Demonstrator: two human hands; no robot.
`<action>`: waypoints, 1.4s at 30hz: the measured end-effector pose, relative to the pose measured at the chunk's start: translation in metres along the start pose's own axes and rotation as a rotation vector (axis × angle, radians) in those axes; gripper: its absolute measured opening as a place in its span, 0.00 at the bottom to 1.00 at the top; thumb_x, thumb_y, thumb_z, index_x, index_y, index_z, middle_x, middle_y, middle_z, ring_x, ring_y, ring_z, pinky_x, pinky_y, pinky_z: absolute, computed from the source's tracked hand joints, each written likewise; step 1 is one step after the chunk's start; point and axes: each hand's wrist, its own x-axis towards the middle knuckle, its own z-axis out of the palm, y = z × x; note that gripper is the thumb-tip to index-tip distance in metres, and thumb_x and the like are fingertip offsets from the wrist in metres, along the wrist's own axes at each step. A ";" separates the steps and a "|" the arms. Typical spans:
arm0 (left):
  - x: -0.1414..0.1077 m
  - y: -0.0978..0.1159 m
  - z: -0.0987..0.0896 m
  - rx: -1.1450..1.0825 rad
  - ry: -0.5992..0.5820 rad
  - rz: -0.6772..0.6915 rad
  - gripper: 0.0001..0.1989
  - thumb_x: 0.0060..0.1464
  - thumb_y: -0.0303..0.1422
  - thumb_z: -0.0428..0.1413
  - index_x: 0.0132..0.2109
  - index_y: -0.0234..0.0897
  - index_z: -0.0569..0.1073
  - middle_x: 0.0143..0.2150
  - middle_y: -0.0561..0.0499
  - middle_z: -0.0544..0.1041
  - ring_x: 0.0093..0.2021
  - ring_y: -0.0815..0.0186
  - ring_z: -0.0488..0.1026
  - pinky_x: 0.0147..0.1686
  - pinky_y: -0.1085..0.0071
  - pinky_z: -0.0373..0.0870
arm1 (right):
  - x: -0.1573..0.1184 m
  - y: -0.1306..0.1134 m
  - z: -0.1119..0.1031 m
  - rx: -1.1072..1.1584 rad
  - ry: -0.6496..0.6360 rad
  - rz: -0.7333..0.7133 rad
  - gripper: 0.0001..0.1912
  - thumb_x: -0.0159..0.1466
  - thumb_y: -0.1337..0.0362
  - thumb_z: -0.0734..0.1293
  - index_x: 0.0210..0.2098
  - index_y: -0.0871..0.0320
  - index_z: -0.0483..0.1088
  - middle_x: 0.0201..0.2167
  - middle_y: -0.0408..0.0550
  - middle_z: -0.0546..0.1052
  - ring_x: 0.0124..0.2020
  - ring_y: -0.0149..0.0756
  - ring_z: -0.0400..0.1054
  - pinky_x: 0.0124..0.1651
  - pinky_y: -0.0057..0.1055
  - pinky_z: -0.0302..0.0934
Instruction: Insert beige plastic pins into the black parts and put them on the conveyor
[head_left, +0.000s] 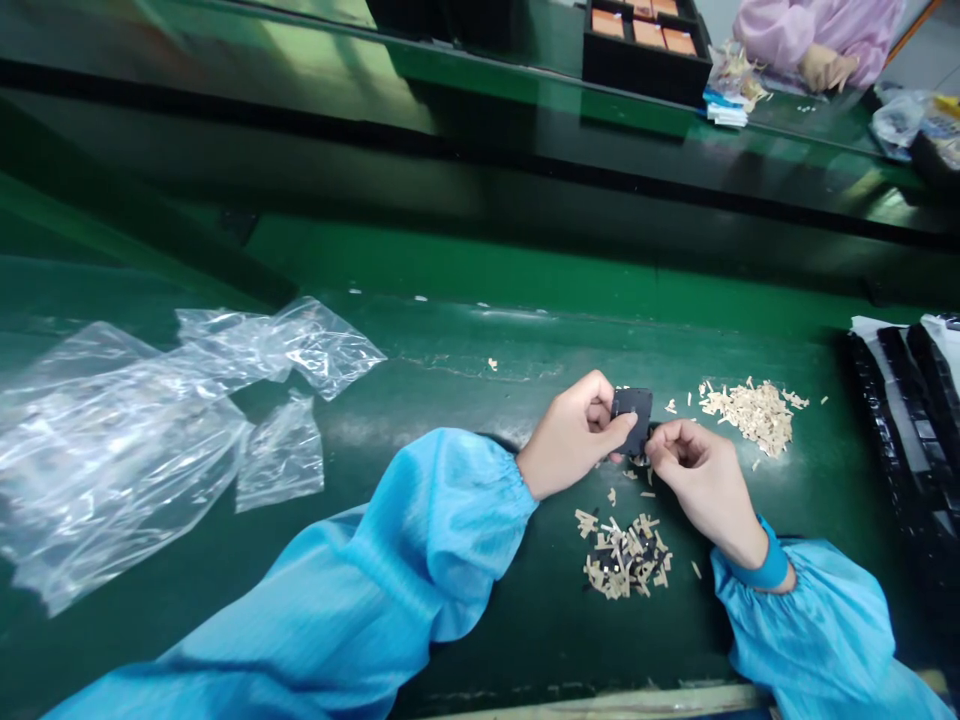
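My left hand (577, 430) grips a small flat black square plastic part (632, 412) between thumb and fingers, tilted up above the green bench. At the part's lower right edge, my right hand (697, 470) is closed in a pinch. Whatever its fingertips hold is too small to make out. Just below both hands lies a pile of small beige strips mixed with dark bits (628, 558). A second heap of beige pieces (754, 415) sits to the right, beyond my right hand. A few loose strips are scattered between the two piles.
Clear plastic bags (127, 430) cover the left of the bench (420, 540). Black trays with white sheets (907, 400) stand at the right edge. Across a raised ledge are a black box of orange packs (645, 60) and another person's hand (825, 70) in a pink sleeve.
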 end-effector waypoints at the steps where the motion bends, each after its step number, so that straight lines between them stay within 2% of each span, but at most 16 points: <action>1: 0.000 0.000 0.000 0.001 0.002 0.000 0.15 0.54 0.36 0.61 0.33 0.40 0.60 0.21 0.59 0.72 0.20 0.69 0.73 0.19 0.76 0.66 | 0.000 0.000 0.000 0.000 -0.003 -0.002 0.08 0.55 0.60 0.70 0.27 0.58 0.70 0.19 0.38 0.66 0.20 0.27 0.53 0.23 0.26 0.47; 7: 0.001 -0.001 -0.001 0.001 -0.003 0.009 0.15 0.55 0.36 0.61 0.33 0.40 0.60 0.21 0.60 0.70 0.19 0.70 0.73 0.18 0.78 0.62 | 0.001 0.000 -0.002 -0.013 -0.019 -0.012 0.09 0.56 0.59 0.70 0.28 0.58 0.70 0.19 0.38 0.66 0.20 0.27 0.54 0.23 0.26 0.48; 14: 0.001 0.001 -0.001 -0.002 -0.019 0.008 0.15 0.55 0.36 0.61 0.34 0.40 0.60 0.20 0.59 0.71 0.19 0.70 0.73 0.18 0.78 0.63 | 0.002 0.003 -0.004 -0.017 -0.057 -0.024 0.10 0.58 0.58 0.70 0.28 0.58 0.70 0.19 0.38 0.66 0.20 0.28 0.55 0.24 0.26 0.48; 22: 0.000 0.003 0.000 -0.069 -0.017 -0.004 0.17 0.53 0.38 0.64 0.33 0.39 0.61 0.21 0.60 0.71 0.19 0.72 0.71 0.20 0.75 0.72 | 0.001 0.003 -0.007 0.014 -0.085 -0.018 0.13 0.60 0.55 0.71 0.29 0.58 0.69 0.19 0.37 0.64 0.21 0.28 0.53 0.24 0.27 0.46; 27: 0.001 0.005 -0.002 -0.184 -0.046 0.013 0.20 0.52 0.42 0.66 0.34 0.38 0.63 0.25 0.58 0.74 0.21 0.72 0.73 0.21 0.75 0.74 | 0.002 0.004 -0.010 0.176 -0.186 0.014 0.16 0.63 0.52 0.72 0.31 0.57 0.69 0.20 0.36 0.63 0.21 0.27 0.51 0.24 0.27 0.45; 31: -0.001 0.003 -0.001 -0.258 -0.054 0.012 0.22 0.51 0.44 0.67 0.35 0.37 0.64 0.27 0.56 0.76 0.22 0.71 0.73 0.21 0.75 0.74 | 0.001 0.006 -0.010 0.368 -0.239 0.037 0.16 0.62 0.53 0.75 0.32 0.56 0.67 0.19 0.34 0.62 0.20 0.26 0.51 0.24 0.26 0.44; 34: -0.004 0.000 0.003 -0.295 -0.074 0.001 0.22 0.51 0.45 0.67 0.36 0.37 0.63 0.27 0.56 0.76 0.22 0.71 0.74 0.21 0.75 0.73 | 0.001 0.005 -0.007 0.517 -0.340 0.057 0.18 0.62 0.53 0.74 0.32 0.55 0.65 0.17 0.33 0.61 0.18 0.25 0.49 0.24 0.26 0.44; 37: -0.007 -0.002 0.006 -0.320 -0.100 -0.010 0.23 0.51 0.45 0.68 0.36 0.37 0.64 0.28 0.54 0.76 0.23 0.70 0.74 0.21 0.76 0.72 | 0.000 0.004 -0.005 0.575 -0.404 0.068 0.20 0.63 0.50 0.73 0.31 0.54 0.62 0.15 0.32 0.60 0.17 0.25 0.48 0.24 0.27 0.45; 40: -0.007 -0.001 0.008 -0.319 -0.087 -0.023 0.21 0.52 0.43 0.67 0.40 0.36 0.66 0.33 0.53 0.76 0.25 0.70 0.74 0.24 0.74 0.73 | 0.001 0.006 -0.005 0.513 -0.330 0.036 0.20 0.64 0.48 0.71 0.32 0.54 0.62 0.16 0.32 0.60 0.18 0.26 0.48 0.24 0.27 0.46; 42: -0.006 0.000 0.007 -0.311 -0.043 -0.013 0.23 0.51 0.39 0.68 0.50 0.37 0.69 0.38 0.52 0.77 0.28 0.70 0.75 0.29 0.73 0.74 | 0.001 0.008 -0.006 0.428 -0.205 -0.017 0.18 0.66 0.48 0.70 0.33 0.54 0.63 0.18 0.33 0.62 0.18 0.27 0.51 0.24 0.27 0.47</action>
